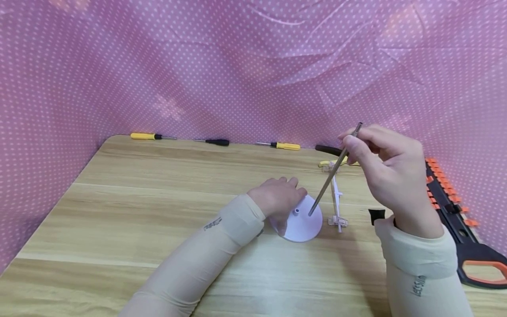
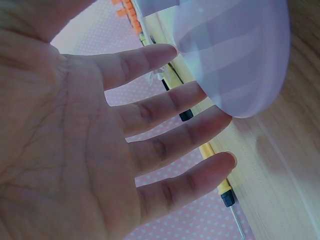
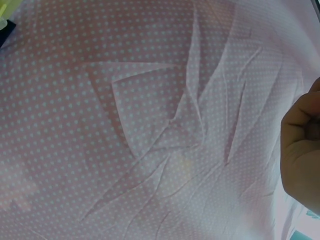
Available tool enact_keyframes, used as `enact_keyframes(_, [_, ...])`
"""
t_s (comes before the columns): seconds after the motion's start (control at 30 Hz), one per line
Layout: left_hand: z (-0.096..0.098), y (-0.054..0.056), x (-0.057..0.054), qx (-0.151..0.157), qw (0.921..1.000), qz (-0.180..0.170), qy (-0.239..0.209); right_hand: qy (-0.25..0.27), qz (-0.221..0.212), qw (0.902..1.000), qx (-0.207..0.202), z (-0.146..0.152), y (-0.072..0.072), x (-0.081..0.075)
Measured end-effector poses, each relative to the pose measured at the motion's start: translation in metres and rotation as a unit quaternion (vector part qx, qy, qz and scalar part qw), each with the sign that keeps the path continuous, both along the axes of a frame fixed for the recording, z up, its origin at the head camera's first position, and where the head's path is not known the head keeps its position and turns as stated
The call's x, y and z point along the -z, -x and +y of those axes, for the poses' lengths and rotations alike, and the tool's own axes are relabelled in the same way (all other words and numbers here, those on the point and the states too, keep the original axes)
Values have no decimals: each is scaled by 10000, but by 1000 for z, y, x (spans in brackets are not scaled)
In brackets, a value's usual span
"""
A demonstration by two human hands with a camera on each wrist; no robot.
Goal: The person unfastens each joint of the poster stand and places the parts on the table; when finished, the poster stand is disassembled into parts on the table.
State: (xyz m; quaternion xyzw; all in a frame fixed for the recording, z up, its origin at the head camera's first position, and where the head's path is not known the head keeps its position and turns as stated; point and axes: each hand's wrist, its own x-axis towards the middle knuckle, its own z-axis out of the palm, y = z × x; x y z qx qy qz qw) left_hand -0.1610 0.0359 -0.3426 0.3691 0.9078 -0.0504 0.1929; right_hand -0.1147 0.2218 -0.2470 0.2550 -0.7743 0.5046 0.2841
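Note:
My left hand (image 1: 277,196) holds a round white disc (image 1: 305,226), tilted over the table, with a small raised hub near its middle. In the left wrist view the fingers reach out long, tips at the rim of the disc (image 2: 250,65); the thumb runs out of view. My right hand (image 1: 396,176) pinches a thin grey-brown metal rod (image 1: 332,177) near its top between thumb and fingers. The rod slants down to the left, its lower end overlapping the disc's face beside the hub. Only part of the right hand (image 3: 305,150) shows in its wrist view; the rod is hidden there.
A slim white bar (image 1: 336,198) with clear end pieces lies right of the disc. Along the back edge lie yellow screwdrivers (image 1: 143,136), a black one (image 1: 217,142) and a black-and-yellow-handled tool (image 1: 328,150). A small black piece (image 1: 376,215) and a black-and-orange rack (image 1: 455,215) stand at right.

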Motion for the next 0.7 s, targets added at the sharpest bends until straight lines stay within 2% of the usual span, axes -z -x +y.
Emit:
enact_keyframes(0.1, [0,0,-1,-4,10000,-23,-6,-387,-86,9985,365,1,0,-1])
enact_keyframes(0.37, [0,0,-1,-12,10000,-19,-25,-403,-302,9948,888,-1,-1,0])
enact_keyframes(0.7, [0,0,0,24,10000,48,1,-460,-397,9917,1134,-1,-1,0])
